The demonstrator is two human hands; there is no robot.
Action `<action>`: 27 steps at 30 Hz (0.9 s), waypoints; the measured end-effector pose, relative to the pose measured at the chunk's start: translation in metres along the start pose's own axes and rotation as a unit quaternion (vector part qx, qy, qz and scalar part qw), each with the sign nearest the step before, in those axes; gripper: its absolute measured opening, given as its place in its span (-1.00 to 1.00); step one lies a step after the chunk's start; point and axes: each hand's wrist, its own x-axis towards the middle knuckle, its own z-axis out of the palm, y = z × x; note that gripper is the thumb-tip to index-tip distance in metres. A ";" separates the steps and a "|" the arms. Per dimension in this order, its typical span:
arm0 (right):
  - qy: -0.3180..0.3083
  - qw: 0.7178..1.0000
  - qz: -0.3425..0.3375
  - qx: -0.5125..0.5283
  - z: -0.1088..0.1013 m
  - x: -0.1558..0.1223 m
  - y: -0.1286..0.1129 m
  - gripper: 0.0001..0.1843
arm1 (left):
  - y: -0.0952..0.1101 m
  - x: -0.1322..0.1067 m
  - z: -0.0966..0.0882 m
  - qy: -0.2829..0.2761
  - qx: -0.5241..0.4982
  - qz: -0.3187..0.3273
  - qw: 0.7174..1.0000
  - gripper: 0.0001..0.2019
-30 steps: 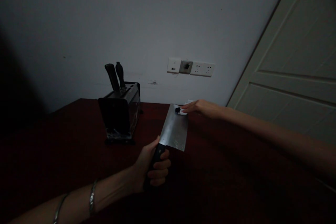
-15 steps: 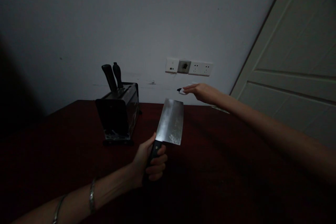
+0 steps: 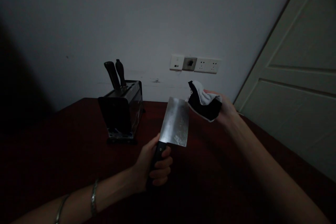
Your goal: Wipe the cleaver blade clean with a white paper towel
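My left hand [image 3: 154, 166] grips the black handle of a cleaver [image 3: 175, 121], holding its wide steel blade upright above the dark red table [image 3: 78, 168]. My right hand [image 3: 224, 110] holds a black and white cloth [image 3: 203, 102] bunched in the palm, just to the right of the blade's top corner. The cloth and the blade sit close together; I cannot tell whether they touch.
A black knife block [image 3: 122, 113] with two dark handles sticking out stands on the table at the left, near the wall. A row of wall sockets [image 3: 195, 64] sits above the table's back edge. A pale door [image 3: 296, 87] fills the right side.
My right hand lifted the cloth off the far side of the table and drew it back toward the cleaver blade. The left hand kept the cleaver almost still.
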 end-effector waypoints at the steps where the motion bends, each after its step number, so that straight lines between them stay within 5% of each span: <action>1: -0.001 1.000 0.020 0.016 0.000 -0.002 0.003 -0.79 | 0.000 0.001 -0.001 -0.002 0.001 0.004 1.000 -0.46; 6: -0.015 0.999 0.045 0.005 0.001 -0.007 0.011 -0.65 | 0.000 0.002 -0.005 0.014 0.009 0.015 1.000 -0.58; 10: -0.002 0.988 0.008 -0.157 0.003 -0.013 0.008 -0.66 | -0.005 0.000 0.000 0.101 0.028 0.002 0.995 -0.72; 14: -0.126 0.916 -0.077 -0.373 0.012 -0.029 -0.005 -0.65 | -0.011 0.002 0.002 0.144 0.056 -0.006 0.988 -0.80; 19: -0.282 0.832 -0.110 -0.466 0.027 -0.046 -0.012 -0.75 | -0.011 0.012 0.005 0.158 0.081 -0.030 0.984 -0.85; 27: -0.285 0.730 -0.172 -0.596 0.027 -0.048 -0.001 -0.83 | 0.000 0.029 0.025 0.157 0.117 -0.021 0.980 -0.87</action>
